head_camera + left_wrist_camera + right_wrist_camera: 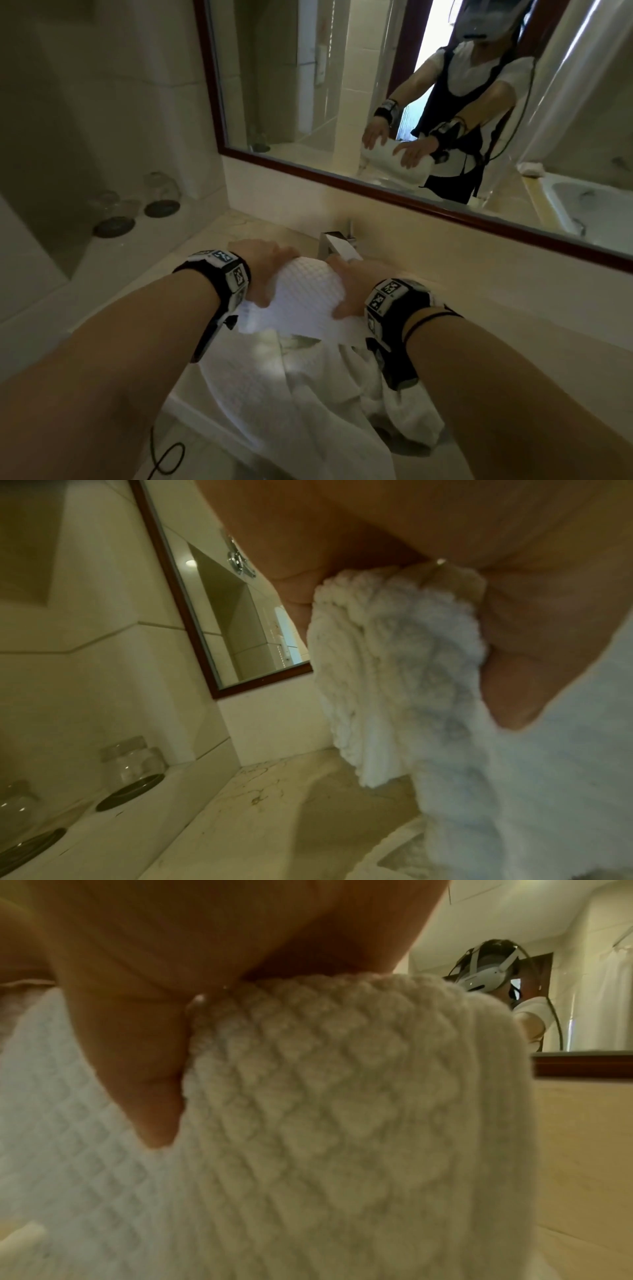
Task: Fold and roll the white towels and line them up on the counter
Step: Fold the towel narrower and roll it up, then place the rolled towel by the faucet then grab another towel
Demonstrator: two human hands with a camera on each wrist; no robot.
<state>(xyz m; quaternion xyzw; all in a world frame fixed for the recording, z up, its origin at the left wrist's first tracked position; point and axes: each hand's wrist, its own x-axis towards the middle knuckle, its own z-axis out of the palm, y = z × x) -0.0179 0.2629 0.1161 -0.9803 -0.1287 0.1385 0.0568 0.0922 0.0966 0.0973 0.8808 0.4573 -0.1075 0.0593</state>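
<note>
White waffle-weave towel (301, 291), 1 item, partly rolled, sits on the counter (219, 236) just before the tap (337, 248). Our left hand (263, 274) and right hand (356, 286) curl over the 2 ends of the roll, thumbs tucked at its near side, holding it. The unrolled tail (274, 394) hangs off the counter edge toward us, so we judge the rolling about half done. A further white heap (387, 394) lies under our right wrist, unfolded; we see no finished rolls lined up. Jars (161, 192) stand at far left. Writing: none readable; the wristbands carry only black-and-white square markers.
</note>
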